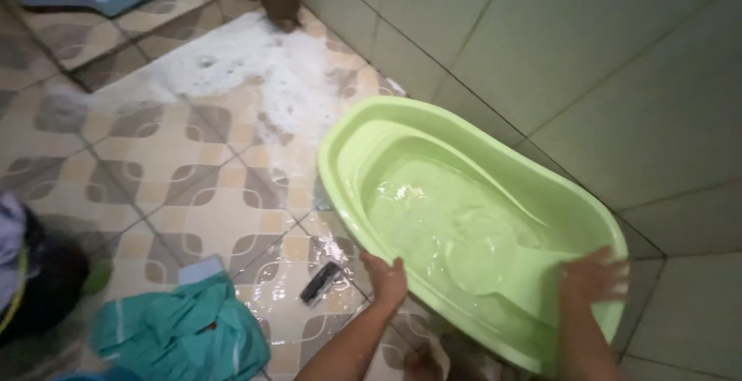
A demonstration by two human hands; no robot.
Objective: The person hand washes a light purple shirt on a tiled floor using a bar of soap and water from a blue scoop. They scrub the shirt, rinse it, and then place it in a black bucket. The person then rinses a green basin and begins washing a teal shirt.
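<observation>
My left hand grips the near rim of the green baby bathtub, fingers curled over it. My right hand clasps the far rim, blurred. Water pools just beyond my fingers.

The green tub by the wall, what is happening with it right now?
A person holds a light green plastic tub with both bare hands: the left hand grips its near rim and the right hand is on the rim at the right end. The tub is tipped on the wet tiled floor against the tiled wall, with a little water inside. White foam lies on the floor behind it, and teal clothes lie at the lower left.
</observation>
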